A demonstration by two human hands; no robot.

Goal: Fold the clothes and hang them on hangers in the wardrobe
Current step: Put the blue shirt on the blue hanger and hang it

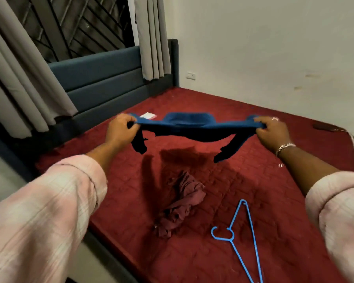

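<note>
Both hands, left hand (121,127) and right hand (272,129), fingers pinching blue shirt (189,124) taut mid-air above bed (274,201). Risk: thin pinch slips, shirt drops onto maroon garment (180,205).

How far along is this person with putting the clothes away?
Early on, it seems. Nothing looks finished: no folded or hung garment shows, and no wardrobe is in view. In hand: the left hand and right hand grip a blue garment stretched above the red mattress. Left to do: the maroon garment lies crumpled, and the blue hanger lies bare beside it.
</note>
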